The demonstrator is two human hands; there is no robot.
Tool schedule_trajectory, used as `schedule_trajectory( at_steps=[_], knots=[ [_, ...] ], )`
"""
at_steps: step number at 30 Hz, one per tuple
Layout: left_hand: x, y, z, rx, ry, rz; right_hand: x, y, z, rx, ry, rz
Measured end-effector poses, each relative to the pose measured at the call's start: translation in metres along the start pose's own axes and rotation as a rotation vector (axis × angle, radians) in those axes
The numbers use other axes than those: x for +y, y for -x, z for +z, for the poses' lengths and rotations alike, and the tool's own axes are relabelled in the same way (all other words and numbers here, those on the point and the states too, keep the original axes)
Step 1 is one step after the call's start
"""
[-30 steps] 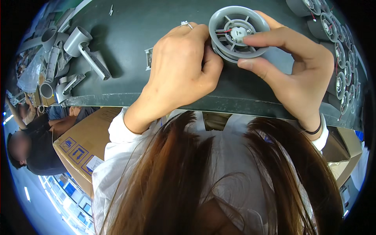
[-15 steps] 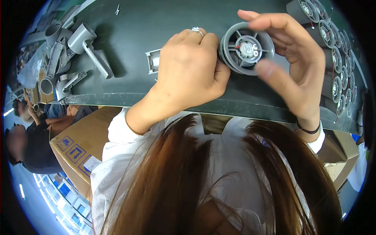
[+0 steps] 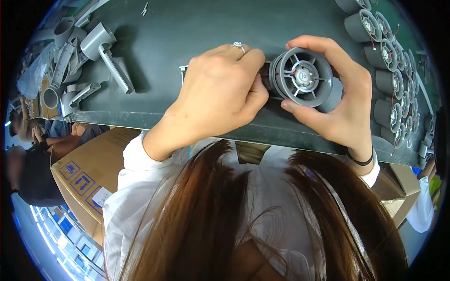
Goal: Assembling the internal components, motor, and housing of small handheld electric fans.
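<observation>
The right hand (image 3: 357, 91) holds a grey spoked housing (image 3: 305, 77), thumb and fingers curved around it; the housing is above the dark table (image 3: 201, 25), just right of the left hand (image 3: 218, 84); the left is curled narrow over a grey channel part (image 3: 182, 73) (mostly hidden).

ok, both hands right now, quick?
Left hand: closed; whatever it holds is mostly hidden, can't tell.
Right hand: holding the round grey fan housing, thumb and fingers curved around its rim.
</observation>
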State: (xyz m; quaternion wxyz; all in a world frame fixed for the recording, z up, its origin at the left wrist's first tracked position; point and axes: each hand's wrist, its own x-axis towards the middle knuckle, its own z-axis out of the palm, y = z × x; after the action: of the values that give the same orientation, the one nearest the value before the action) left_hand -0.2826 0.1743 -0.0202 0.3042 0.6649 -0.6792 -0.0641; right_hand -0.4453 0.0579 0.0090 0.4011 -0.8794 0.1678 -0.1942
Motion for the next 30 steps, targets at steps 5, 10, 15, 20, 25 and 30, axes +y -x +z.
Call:
schedule_trajectory(
  at_steps=[5, 10, 15, 20, 25, 30],
  knots=[
    [-0.004, 0.005, -0.001, 0.012, 0.001, -0.024, -0.002, -0.003, 0.0, -0.049, -0.008, -0.002],
    [-0.01, 0.012, 0.001, 0.133, 0.018, 0.002, -0.003, -0.008, 0.003, -0.125, -0.071, 0.045],
    [-0.01, 0.016, -0.001, 0.095, 0.061, -0.008, -0.007, -0.007, 0.004, -0.155, -0.154, 0.129],
    [-0.008, 0.017, 0.0, 0.109, 0.061, -0.019, -0.01, -0.007, 0.004, -0.175, -0.157, 0.118],
    [-0.007, 0.017, 0.001, 0.114, 0.019, 0.02, -0.013, -0.006, 0.004, -0.193, -0.196, 0.193],
    [-0.011, 0.018, 0.001, 0.13, 0.011, 0.004, -0.01, -0.005, 0.006, -0.175, -0.175, 0.163]
  ],
)
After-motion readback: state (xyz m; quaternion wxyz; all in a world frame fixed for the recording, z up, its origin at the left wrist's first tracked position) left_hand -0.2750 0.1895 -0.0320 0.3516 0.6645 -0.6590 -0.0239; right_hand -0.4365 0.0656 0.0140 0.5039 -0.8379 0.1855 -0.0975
